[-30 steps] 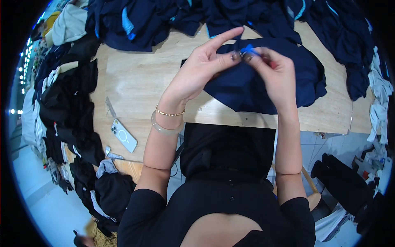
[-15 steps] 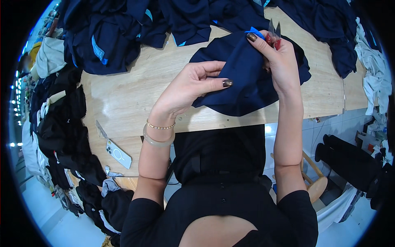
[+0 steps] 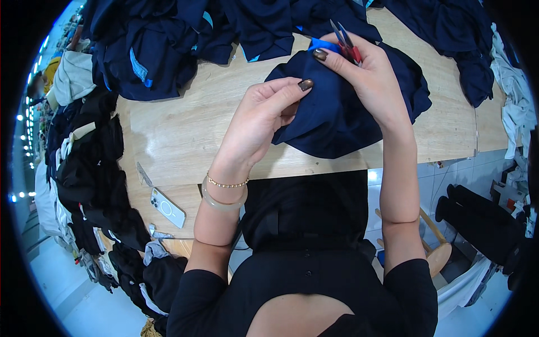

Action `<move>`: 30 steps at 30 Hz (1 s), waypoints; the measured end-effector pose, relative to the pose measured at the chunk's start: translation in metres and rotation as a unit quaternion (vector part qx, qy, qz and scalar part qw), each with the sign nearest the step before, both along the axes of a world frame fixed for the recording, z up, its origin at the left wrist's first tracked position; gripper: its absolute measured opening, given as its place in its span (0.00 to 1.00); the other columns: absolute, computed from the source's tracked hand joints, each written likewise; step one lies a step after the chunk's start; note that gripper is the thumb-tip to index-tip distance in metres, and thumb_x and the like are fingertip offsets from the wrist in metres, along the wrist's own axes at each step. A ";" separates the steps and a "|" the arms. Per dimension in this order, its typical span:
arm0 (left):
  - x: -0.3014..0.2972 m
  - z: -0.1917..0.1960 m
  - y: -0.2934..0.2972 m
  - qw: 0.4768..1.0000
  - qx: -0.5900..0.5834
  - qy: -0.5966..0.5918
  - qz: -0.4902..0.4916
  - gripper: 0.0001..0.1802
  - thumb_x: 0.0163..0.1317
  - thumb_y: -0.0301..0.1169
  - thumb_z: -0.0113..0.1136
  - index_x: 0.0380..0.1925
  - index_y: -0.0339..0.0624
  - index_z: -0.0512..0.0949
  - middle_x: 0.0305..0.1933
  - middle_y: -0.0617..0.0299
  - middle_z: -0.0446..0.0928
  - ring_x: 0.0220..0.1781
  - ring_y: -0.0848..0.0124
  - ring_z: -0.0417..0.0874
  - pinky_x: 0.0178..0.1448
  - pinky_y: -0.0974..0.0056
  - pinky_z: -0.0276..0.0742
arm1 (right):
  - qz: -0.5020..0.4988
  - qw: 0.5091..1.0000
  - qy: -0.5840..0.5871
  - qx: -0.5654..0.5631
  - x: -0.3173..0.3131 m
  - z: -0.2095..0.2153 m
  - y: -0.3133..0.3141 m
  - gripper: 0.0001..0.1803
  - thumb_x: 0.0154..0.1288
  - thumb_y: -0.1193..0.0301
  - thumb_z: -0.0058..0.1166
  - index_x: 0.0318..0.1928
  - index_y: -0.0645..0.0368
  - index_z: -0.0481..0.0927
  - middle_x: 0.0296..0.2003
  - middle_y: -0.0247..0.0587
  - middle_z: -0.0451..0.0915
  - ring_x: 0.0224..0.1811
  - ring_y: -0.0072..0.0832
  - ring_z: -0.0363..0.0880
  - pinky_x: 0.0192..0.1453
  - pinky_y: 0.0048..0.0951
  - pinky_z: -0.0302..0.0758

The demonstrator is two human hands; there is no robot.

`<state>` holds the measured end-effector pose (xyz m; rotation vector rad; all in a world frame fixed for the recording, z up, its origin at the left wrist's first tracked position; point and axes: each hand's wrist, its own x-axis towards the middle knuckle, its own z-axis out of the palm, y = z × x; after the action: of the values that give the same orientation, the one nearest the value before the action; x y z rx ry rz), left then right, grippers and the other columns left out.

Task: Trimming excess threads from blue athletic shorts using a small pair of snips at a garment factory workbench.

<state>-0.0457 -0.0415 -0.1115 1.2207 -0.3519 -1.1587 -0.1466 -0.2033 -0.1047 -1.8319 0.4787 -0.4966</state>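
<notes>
A dark navy garment (image 3: 342,126) is bunched over the front of the wooden table. At its left side my left hand (image 3: 261,112) pinches the cloth, thumb against fingers. My right hand (image 3: 370,78) grips the garment's far part, its thumb pressing beside a bright blue strip (image 3: 324,45) at the edge. Tucked in that same hand is a pair of red-handled scissors (image 3: 353,51), blades pointing up and away from me. Some of the right hand's fingers are hidden behind the cloth and scissors.
Several navy garments (image 3: 157,50) with light blue strips lie heaped along the table's far side. Black garments (image 3: 90,174) are piled at the left, and a phone (image 3: 168,208) rests near the table's left front. Pale grey cloth (image 3: 505,84) hangs at the right; a wooden stool (image 3: 439,255) stands below.
My right hand has shifted left with the scissors and cloth, and more of the blue strip shows. My left fingers, spread along the fabric before, have drawn together into a pinch.
</notes>
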 end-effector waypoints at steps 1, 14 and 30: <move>0.000 -0.001 0.002 0.999 -0.018 0.025 0.015 0.09 0.66 0.33 0.60 0.38 0.39 0.83 0.28 0.74 0.74 0.28 0.85 0.67 0.33 0.77 0.62 | -0.021 0.999 -0.012 -0.049 0.000 0.000 0.001 0.13 0.65 0.67 0.59 0.45 0.62 0.82 0.34 0.32 0.80 0.36 0.16 0.76 0.45 0.16 0.70; -0.013 0.009 0.009 0.973 -0.140 0.174 0.063 0.10 0.67 0.31 0.58 0.42 0.35 0.80 0.43 0.61 0.80 0.47 0.74 0.79 0.55 0.66 0.78 | -0.105 0.960 -0.094 -0.244 -0.050 0.002 0.016 0.17 0.48 0.70 0.72 0.39 0.62 0.83 0.31 0.35 0.81 0.33 0.21 0.79 0.39 0.20 0.75; -0.018 0.009 0.009 0.975 -0.123 0.168 0.079 0.10 0.67 0.32 0.58 0.42 0.36 0.81 0.43 0.61 0.80 0.45 0.76 0.78 0.54 0.67 0.77 | -0.050 0.961 -0.084 -0.260 -0.044 0.010 0.017 0.18 0.45 0.73 0.72 0.39 0.63 0.84 0.30 0.36 0.80 0.32 0.23 0.78 0.38 0.21 0.75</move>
<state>-0.0634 -0.0330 -0.1023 0.8043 -0.1334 -1.1233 -0.1909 -0.1867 -0.0946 -2.2457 0.3441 -0.9041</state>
